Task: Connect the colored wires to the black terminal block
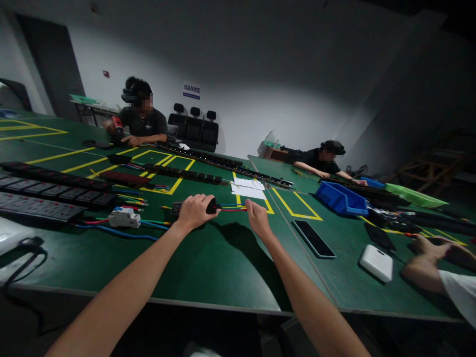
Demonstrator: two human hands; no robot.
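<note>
My left hand (195,210) is closed around a small black module (176,208); its panel face shows left of my fingers and its dark end sticks out on the right. Blue and red wires (232,208) run from that end to my right hand (256,217), whose fingers pinch them; the tips are hidden. Left of my left hand lies a white circuit breaker (125,217) with red, green and blue wires. Beyond it, black power strips (40,206) lie side by side.
White papers (247,189) and a long dark strip (223,163) lie ahead. A phone (313,239), a white box (376,263) and a blue bin (340,199) are to the right. Two people sit across the table (208,267); another person's hands (427,250) work at the right edge.
</note>
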